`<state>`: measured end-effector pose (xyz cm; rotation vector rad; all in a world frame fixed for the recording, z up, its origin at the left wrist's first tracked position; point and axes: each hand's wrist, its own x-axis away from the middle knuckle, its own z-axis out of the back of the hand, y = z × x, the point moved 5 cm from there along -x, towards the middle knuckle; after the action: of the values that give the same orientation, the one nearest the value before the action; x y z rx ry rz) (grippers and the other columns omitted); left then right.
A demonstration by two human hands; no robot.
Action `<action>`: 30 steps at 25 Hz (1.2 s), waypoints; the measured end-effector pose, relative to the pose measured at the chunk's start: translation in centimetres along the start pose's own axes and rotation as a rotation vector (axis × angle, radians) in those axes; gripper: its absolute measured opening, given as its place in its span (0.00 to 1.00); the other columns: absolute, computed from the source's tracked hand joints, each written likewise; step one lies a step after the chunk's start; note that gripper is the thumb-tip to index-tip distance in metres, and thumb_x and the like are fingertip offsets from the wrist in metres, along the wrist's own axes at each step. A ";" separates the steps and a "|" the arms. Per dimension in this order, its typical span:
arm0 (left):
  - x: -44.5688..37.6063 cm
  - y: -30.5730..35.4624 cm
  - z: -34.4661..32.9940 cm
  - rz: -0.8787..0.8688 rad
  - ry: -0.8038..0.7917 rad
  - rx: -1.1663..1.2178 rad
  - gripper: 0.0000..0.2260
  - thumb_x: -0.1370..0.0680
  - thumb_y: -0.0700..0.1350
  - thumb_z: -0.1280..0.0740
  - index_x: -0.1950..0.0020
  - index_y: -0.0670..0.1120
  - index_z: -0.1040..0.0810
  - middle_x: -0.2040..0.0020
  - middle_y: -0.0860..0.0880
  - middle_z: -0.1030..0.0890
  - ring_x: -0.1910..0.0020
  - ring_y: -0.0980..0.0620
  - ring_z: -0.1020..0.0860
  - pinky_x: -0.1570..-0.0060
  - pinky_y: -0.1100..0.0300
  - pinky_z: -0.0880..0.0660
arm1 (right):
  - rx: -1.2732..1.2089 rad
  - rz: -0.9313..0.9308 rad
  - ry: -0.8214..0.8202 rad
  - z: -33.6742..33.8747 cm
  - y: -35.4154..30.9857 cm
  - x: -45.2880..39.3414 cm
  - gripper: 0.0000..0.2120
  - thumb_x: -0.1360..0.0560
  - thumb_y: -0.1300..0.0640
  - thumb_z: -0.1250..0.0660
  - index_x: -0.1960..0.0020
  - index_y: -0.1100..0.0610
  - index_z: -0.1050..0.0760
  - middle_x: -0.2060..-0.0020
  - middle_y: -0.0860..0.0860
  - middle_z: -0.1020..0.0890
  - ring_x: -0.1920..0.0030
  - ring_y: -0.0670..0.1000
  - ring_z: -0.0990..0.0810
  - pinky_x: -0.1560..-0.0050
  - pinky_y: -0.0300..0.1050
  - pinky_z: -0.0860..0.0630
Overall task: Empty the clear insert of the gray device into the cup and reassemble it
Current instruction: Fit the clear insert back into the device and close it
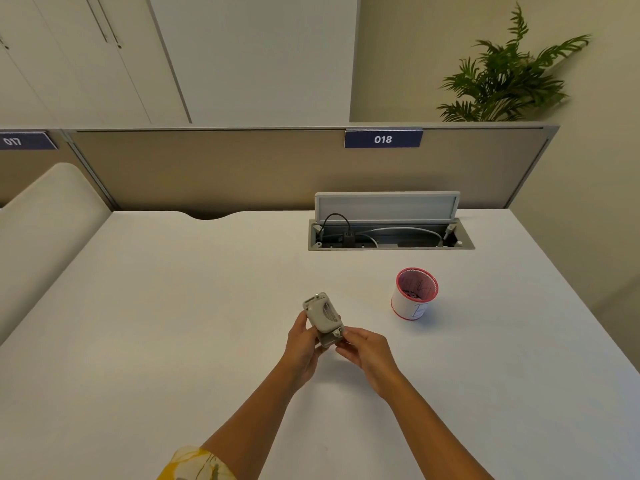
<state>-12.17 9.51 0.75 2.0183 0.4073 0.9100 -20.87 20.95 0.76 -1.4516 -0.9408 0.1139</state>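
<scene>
I hold the gray device point(322, 315) above the white desk, its long axis tilted away from me. My left hand point(302, 344) wraps its left side and underside. My right hand point(365, 348) pinches its near end with the fingertips. A clear part shows in a slot on the device's top face; whether it is seated or loose I cannot tell. The cup point(414, 294), white with a red rim and red base, stands upright on the desk to the right of the device, apart from both hands. Dark bits lie inside it.
An open cable hatch point(391, 237) with its lid raised and cords inside sits in the desk behind the cup. A beige partition point(207, 168) with the label 018 closes the far edge. A plant stands behind it at right. The white desk point(173, 306) stretches to the left.
</scene>
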 end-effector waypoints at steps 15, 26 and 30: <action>0.1 0.7 0.2 -0.072 -0.057 -0.029 0.25 0.26 0.31 0.29 0.31 0.48 0.25 0.45 0.38 0.13 0.47 0.37 0.14 0.49 0.46 0.16 | 0.314 0.099 0.269 1.1 -1.6 -0.1 0.08 0.27 0.63 0.28 0.49 0.57 0.15 0.62 0.47 0.14 0.69 0.43 0.15 0.67 0.30 0.22; 0.5 -0.1 0.2 -0.118 -0.003 0.211 0.23 0.25 0.30 0.29 0.33 0.48 0.24 0.43 0.37 0.14 0.46 0.38 0.14 0.56 0.55 0.16 | -0.193 -0.196 -0.065 -1.0 -0.4 0.8 0.13 0.20 0.64 0.40 0.37 0.60 0.24 0.44 0.57 0.18 0.42 0.57 0.19 0.38 0.56 0.23; 0.5 0.1 0.4 -0.128 0.009 0.216 0.25 0.25 0.29 0.30 0.32 0.49 0.25 0.44 0.37 0.14 0.46 0.38 0.14 0.55 0.55 0.16 | -0.071 -0.086 -0.045 -1.7 -0.6 1.1 0.13 0.24 0.65 0.33 0.40 0.58 0.22 0.48 0.52 0.16 0.47 0.51 0.17 0.50 0.43 0.18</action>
<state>-11.50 9.54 0.93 2.1555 0.6566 0.8257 -19.34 20.15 2.05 -1.4763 -1.0514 0.0500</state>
